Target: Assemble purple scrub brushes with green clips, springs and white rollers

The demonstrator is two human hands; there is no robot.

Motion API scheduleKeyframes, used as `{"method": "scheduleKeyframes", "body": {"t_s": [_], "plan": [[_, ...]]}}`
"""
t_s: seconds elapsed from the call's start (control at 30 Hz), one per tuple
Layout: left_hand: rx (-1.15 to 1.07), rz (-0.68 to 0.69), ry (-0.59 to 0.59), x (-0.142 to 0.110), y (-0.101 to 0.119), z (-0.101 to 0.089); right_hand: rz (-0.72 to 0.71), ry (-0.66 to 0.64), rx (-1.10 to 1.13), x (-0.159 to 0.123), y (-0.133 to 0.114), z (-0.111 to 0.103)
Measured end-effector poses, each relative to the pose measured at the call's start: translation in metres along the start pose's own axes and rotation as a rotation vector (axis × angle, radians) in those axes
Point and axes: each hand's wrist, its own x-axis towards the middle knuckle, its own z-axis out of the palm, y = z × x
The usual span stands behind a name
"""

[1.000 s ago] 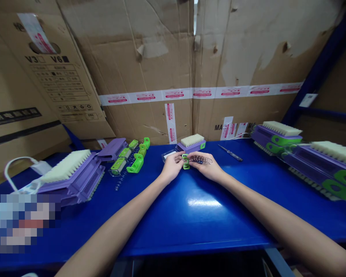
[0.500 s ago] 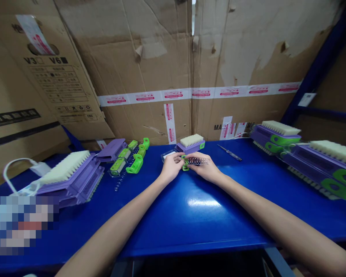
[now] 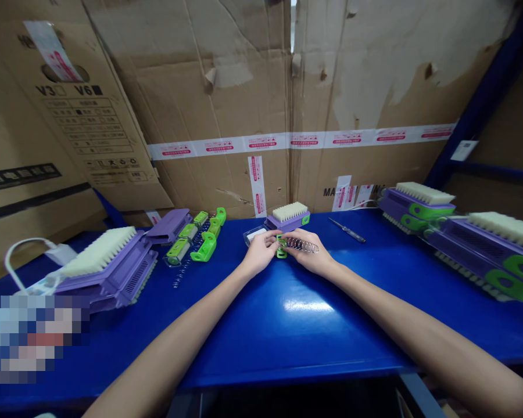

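Near the middle of the blue table, my left hand (image 3: 260, 253) is closed, its fingertips gripping a small bright green plastic part (image 3: 281, 253). My right hand (image 3: 317, 262) pinches from the other side, where a metal coil spring (image 3: 303, 245) meets the green part. The spring sticks out to the right, across the back of that hand. Just beyond both hands lies a purple block with cream bristles (image 3: 290, 216). A clear piece with a white insert (image 3: 254, 234) sits behind my left hand, partly hidden by it. The fingertips' exact hold is too small to make out.
To the left are green parts (image 3: 204, 248), green cased pieces (image 3: 178, 252), a long thin spring (image 3: 183, 273) and stacked purple brush blocks (image 3: 108, 261). A screwdriver (image 3: 347, 230) lies right of my hands. More brush blocks (image 3: 483, 249) stand at the right; cardboard (image 3: 226, 104) walls the back.
The spring's free end has tipped slightly downward over my right hand, and the green part has shifted a touch to the right. Both hands stay in nearly the same place.
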Motion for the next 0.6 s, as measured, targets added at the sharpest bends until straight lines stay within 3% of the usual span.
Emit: {"method": "scheduleKeyframes", "body": {"t_s": [0.37,0.6], "plan": [[0.023,-0.051,-0.024,-0.0027,0.0079,0.0013,0.001,0.003,-0.062,0.0001,0.0007,-0.0009],[-0.005,-0.058,-0.114,-0.0028,0.0067,-0.0009,0.006,0.022,-0.086,-0.0004,0.0014,-0.001]]}}
